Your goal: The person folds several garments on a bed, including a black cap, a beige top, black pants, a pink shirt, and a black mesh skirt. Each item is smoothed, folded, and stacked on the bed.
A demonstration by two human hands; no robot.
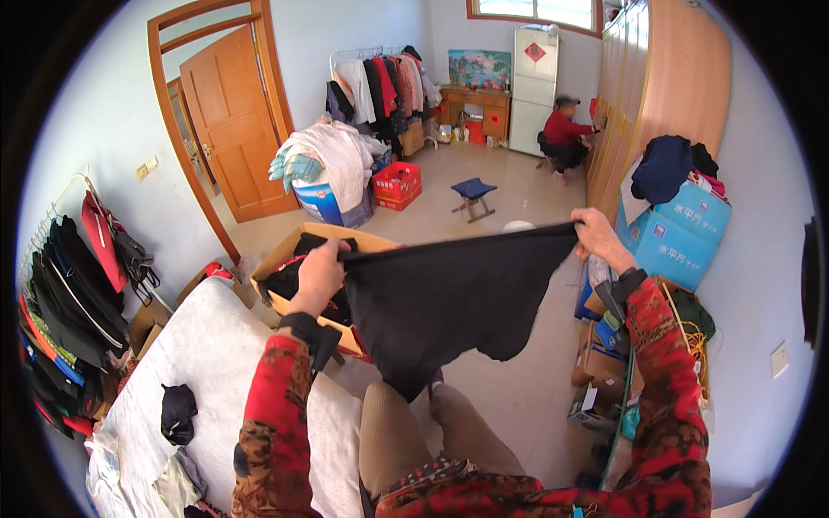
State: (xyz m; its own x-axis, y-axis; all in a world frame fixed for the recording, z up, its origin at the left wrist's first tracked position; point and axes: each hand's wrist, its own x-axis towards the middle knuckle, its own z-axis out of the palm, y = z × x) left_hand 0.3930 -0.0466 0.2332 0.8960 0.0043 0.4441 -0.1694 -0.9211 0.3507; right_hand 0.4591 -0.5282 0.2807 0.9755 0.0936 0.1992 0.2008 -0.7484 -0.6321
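Observation:
A black stretchy garment (pixel 449 302) hangs spread out in front of me, its upper edge pulled nearly straight between my hands. My left hand (pixel 319 278) is closed on its left corner, above a cardboard box (pixel 276 255) of dark clothes. At the other corner, my right hand (pixel 598 240) pinches the cloth, raised a little higher than the left. The lower edge droops over my knees, uneven and curved. Which kind of garment it is, I cannot tell.
On my left lies a white-covered surface (pixel 207 345) with a crumpled black cloth (pixel 178 414). Clothes racks (pixel 73 276) stand beyond it. Blue cartons (pixel 682 233) and small boxes line the right. Ahead are a blue folding stool (pixel 473 187), a red crate (pixel 397 185) and a crouching person (pixel 566 134).

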